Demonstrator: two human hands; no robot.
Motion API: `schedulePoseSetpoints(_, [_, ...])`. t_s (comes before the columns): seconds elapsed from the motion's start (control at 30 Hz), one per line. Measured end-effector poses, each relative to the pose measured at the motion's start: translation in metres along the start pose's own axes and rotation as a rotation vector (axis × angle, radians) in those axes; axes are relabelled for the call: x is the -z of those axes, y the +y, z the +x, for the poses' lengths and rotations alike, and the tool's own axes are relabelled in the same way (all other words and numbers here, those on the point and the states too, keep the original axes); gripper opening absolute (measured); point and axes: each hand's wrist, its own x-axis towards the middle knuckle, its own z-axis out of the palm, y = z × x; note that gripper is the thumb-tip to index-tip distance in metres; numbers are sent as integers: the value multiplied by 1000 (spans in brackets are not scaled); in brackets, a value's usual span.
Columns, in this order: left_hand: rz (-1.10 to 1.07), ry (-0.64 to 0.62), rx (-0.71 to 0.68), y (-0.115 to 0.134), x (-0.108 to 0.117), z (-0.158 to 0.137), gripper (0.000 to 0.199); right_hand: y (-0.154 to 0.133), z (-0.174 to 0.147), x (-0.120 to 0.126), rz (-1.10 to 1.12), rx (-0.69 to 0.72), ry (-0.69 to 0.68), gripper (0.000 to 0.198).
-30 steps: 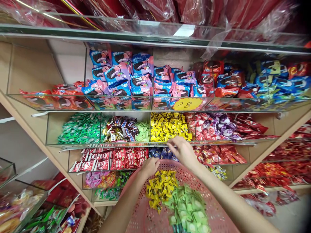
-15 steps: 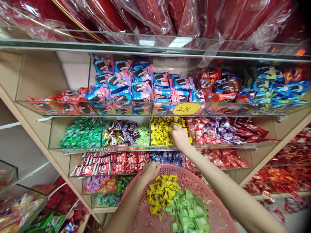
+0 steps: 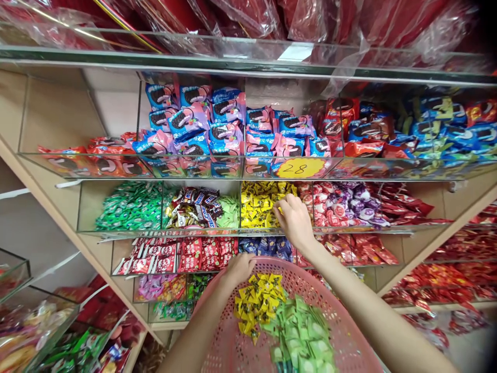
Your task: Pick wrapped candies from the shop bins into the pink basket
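My left hand (image 3: 238, 268) grips the far rim of a pink perforated plastic basket (image 3: 225, 336). Inside the basket lie a pile of yellow-wrapped candies (image 3: 258, 303) and a larger pile of light green packets (image 3: 305, 334). My right hand (image 3: 295, 221) is over the front edge of a shelf compartment, close to its loose yellow candies (image 3: 258, 204). Its fingers are curled together, and whatever they hold is hidden.
Left of the yellow candies are chocolate bars (image 3: 200, 204) and green-wrapped sweets (image 3: 132, 204); purple and red sweets (image 3: 357, 204) lie to the right. Glass dividers and a glass front lip edge the compartments. Above are blue-pink cookie packs (image 3: 190, 122) and a yellow price tag (image 3: 295, 167).
My right hand has drawn back slightly down and right from the yellow candies, fingers still curled. The shelves sit a little higher in view. My left hand stays on the basket rim.
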Motion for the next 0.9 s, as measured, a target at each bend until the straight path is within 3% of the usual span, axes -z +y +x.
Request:
schedulePoseSetpoints(0.13, [16, -8, -11, 2, 2, -1, 41, -18, -19, 21, 267, 39, 59, 23])
schedulePoseSetpoints(0.27, [-12, -23, 6, 4, 5, -3, 39, -37, -50, 28, 476, 115, -128, 20])
schedulePoseSetpoints(0.47, [-5, -31, -13, 1, -1, -1, 41, -43, -120, -14, 424, 166, -569, 19])
schedulePoseSetpoints(0.63, [-17, -24, 23, 2, -1, 0, 44, -46, -166, -52, 370, 142, -835, 18])
schedulePoseSetpoints(0.73, [1, -34, 16, 3, 1, -1, 43, -50, -179, -60, 380, 99, -910, 19])
schedulePoseSetpoints(0.9, [10, -37, 8, 6, 4, -2, 41, -53, -187, -65, 426, 20, -881, 16])
